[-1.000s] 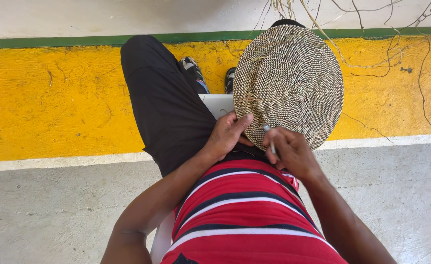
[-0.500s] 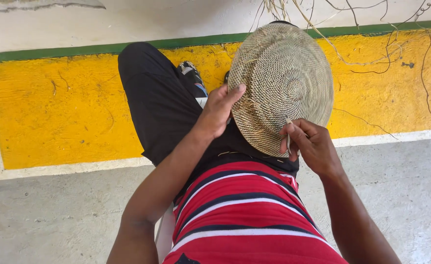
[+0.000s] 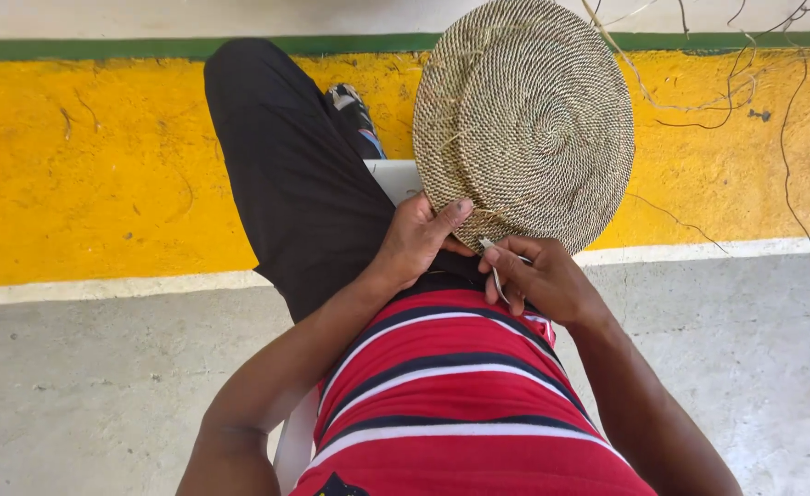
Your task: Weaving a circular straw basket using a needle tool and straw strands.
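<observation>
Yellow-painted wall strip behind, round coiled woven mat (image 3: 526, 119) held up over the lap

So the mat is tilted up on edge above the knees, and loose fibre strands (image 3: 699, 87) trail off its top right. Left hand (image 3: 419, 241) has its grip closed on the lower rim, thumb flat against the weave. Right hand (image 3: 538, 276) sits just beside it at the same rim, fingers pressed together, pinching a thin pale needle-like tool (image 3: 495, 276). Further out: black trousers (image 3: 286, 174), red striped shirt (image 3: 451, 386), a sneaker (image 3: 350, 103) by the wall, grey concrete floor (image 3: 102, 386).
</observation>
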